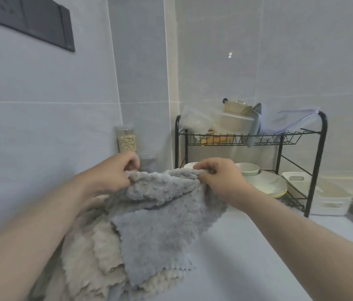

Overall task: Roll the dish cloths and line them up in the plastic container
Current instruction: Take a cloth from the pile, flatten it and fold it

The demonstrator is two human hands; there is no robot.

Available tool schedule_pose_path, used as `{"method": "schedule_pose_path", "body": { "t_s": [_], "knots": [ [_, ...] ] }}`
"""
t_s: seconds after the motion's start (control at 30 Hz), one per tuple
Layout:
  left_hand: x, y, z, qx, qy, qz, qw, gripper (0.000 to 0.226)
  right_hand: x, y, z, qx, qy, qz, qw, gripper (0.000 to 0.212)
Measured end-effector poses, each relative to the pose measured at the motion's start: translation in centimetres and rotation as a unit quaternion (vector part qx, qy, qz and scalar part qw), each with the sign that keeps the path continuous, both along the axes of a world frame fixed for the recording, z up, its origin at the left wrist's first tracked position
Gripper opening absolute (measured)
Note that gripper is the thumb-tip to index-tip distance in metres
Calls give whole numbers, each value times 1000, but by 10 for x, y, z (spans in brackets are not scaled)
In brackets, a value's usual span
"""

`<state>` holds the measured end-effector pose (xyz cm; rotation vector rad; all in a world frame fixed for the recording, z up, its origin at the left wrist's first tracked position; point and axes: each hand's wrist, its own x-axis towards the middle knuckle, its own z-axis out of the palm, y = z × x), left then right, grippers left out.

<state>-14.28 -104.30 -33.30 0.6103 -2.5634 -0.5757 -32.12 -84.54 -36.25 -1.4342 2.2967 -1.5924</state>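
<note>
Cloths first: both hands are pinching the top edge of a grey cloth (162, 216). The left hand (114, 170) has the left corner and the right hand (216, 173) the right corner, fingers curled over the fabric. The cloth is lifted off the counter (247, 257) and hangs folded over itself. Its lower end drapes onto a pile of beige cloths (88, 257), which lie at the near left, partly under the left forearm.

The white plastic container (327, 198) sits on the counter at the far right, just beside the right leg of a black wire rack (314, 161) and well apart from the cloths. Only part of its inside is in view, so can't really tell what's in there.

The rack's top shelf holds a white tub (236, 123) with a brownish pot stacked on it, plus some clear bags (290, 121). On the bottom shelf are stacked plates (266, 183) and a bowl (247, 169).

A clear jar (126, 139) stands in the far wall corner, roughly half full of pale grains.
</note>
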Motion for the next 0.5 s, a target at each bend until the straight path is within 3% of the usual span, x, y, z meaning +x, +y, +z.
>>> {"method": "schedule_pose_path", "body": {
  "t_s": [0.07,0.13,0.17,0.23,0.3,0.37,0.5],
  "knots": [
    [4,19,13,52,-18,-21,998,42,10,21,21,4,27,-21,999,20],
    [4,36,26,186,29,-57,981,32,19,42,44,5,64,-34,997,21],
    [2,45,31,272,70,-75,957,19,24,53,55,3,82,-36,996,21],
    [-4,61,37,392,165,-86,901,19,32,74,75,8,116,-42,992,21],
    [-9,74,36,390,184,-49,901,18,38,95,89,18,142,-55,988,21],
    [-8,91,37,348,96,-54,931,34,43,116,103,25,171,-76,982,22],
    [-3,121,50,288,-110,-149,939,57,55,152,122,66,238,-125,961,22]
  ]
}}
